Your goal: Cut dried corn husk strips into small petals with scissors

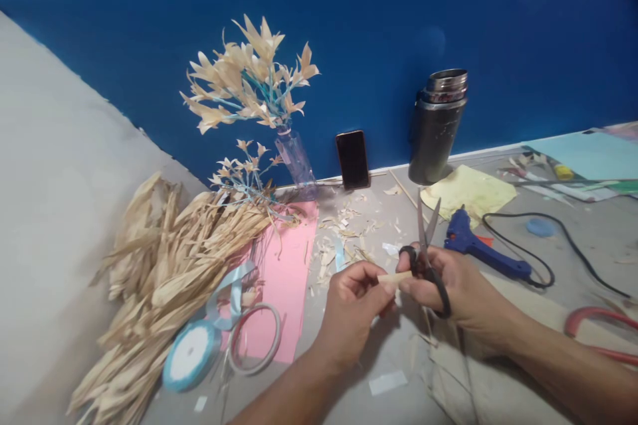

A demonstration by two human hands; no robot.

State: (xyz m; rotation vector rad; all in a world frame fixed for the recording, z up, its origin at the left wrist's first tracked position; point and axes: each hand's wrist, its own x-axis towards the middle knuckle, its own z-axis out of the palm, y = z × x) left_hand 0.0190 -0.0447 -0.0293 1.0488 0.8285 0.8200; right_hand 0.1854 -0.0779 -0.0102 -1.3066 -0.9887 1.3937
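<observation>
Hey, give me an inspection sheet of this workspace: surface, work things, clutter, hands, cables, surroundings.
Surface: grey tabletop, strewn with pale scraps.
Work things: pale strip between the hands; scissors, blades parted.
Clutter: dried husks heaped on the left; ribbon roll; tape ring partly over pink paper.
Hands: left hand pinches the strip; right hand holds the scissors.
Cables: black cable looped beside the blue glue gun.
Surroundings: blue wall behind; phone and dark flask near it.

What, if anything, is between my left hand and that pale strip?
Nothing visible: your left hand pinches the pale strip directly. Your right hand, close to the strip's other end, holds the open scissors, which point away from it.
</observation>
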